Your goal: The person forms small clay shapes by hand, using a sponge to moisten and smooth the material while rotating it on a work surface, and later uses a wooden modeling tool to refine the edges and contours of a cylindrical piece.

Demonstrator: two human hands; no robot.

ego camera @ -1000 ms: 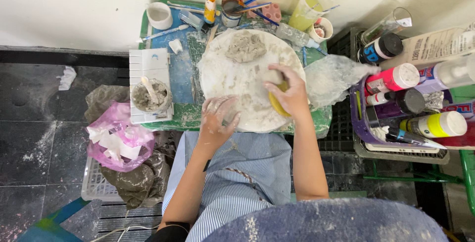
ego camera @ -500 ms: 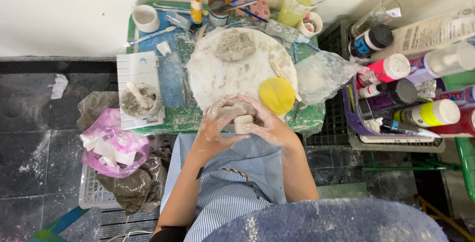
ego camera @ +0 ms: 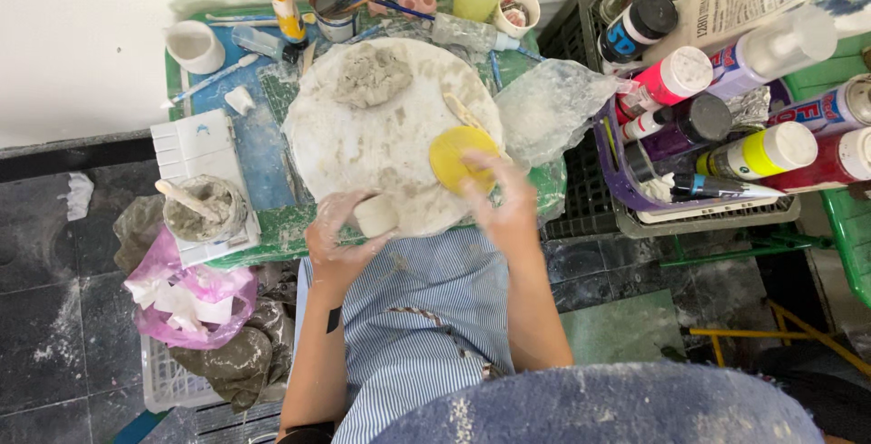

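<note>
The left hand point(ego camera: 340, 240) cupped a small pale clay lump point(ego camera: 375, 214) at the near edge of the round white board point(ego camera: 363, 149). The right hand point(ego camera: 504, 204), fingers loosely spread, touched the yellow sponge point(ego camera: 456, 154) just beside it.

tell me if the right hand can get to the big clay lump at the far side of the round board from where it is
Probably yes. The right hand rests by the yellow sponge on the round board, and the clay lump lies beyond on bare board. Only the sponge and a wooden tool lie near that path.
</note>
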